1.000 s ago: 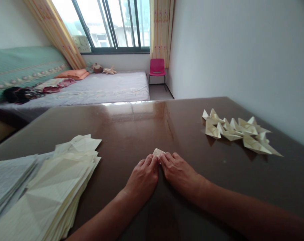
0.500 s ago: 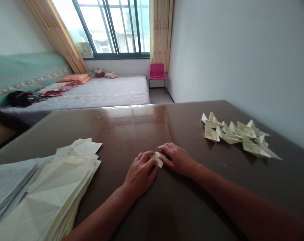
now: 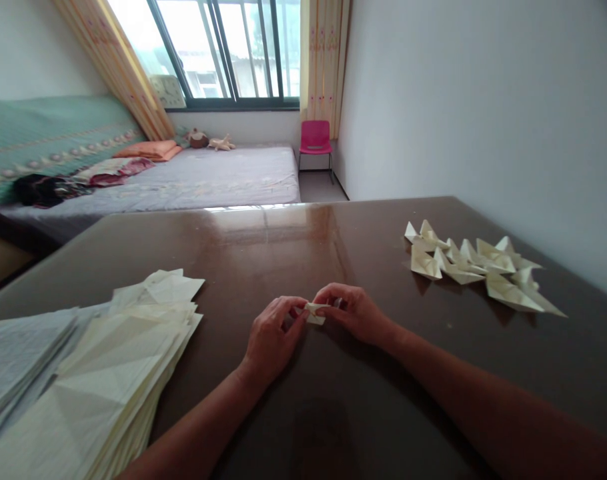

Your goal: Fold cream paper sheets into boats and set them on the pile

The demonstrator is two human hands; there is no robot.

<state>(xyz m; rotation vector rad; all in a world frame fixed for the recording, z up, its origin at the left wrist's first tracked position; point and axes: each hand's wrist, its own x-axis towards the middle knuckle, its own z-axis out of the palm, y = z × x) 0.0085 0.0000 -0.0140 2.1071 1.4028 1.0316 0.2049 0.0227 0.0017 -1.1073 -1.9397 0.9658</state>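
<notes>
A small folded piece of cream paper (image 3: 315,319) is pinched between my two hands, in the middle of the table. My left hand (image 3: 276,337) grips its left edge with thumb and fingertips. On the opposite side my right hand (image 3: 352,312) pinches it with thumb and forefinger, the other fingers curled behind. The fingers cover both ends of the paper. To the right sit several folded paper boats (image 3: 463,262) in a cluster. A thick stack of creased cream paper sheets (image 3: 101,373) lies at the left.
Greyish printed sheets (image 3: 21,353) lie left of the stack. The glossy brown table (image 3: 263,260) reaches toward a bed (image 3: 233,173). A pink chair (image 3: 315,138) stands beyond its far edge, and a white wall (image 3: 458,100) runs along the right.
The small paper has gone from lying nearly flat under my fingers to being pinched and slightly raised. My fingers have curled in more tightly, and the view has tilted slightly.
</notes>
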